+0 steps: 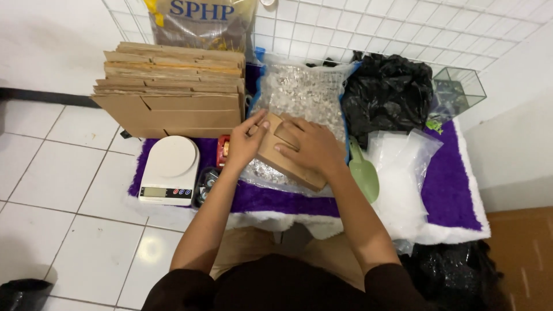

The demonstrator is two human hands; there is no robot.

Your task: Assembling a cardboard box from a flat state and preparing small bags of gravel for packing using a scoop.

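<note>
I see both hands on a small cardboard box (286, 151) that lies tilted on a clear bag of pale stone chips (299, 92) at the centre of the purple mat (449, 190). My left hand (246, 144) presses its near end with fingers stretched flat, not curled around anything; my right hand (314, 147) lies palm-down over the top flap, fingers spread and pushing on the card. The box looks shaped but not sealed (I cannot tell whether anything is inside it), so I judge the folding as about done and the closing and taping as left. At nine o'clock from the box sits a white kitchen scale (170, 170), and between scale and box a red tape dispenser (223, 151), untouched. At eleven o'clock stands a stack of flat cardboard blanks (173, 86), which suggests many more boxes are unmade. At three o'clock lies a green scoop (364, 173) beside a pile of clear plastic bags (403, 173); at one o'clock a crumpled black bag (387, 95), and past it a glass container (458, 89).
</note>
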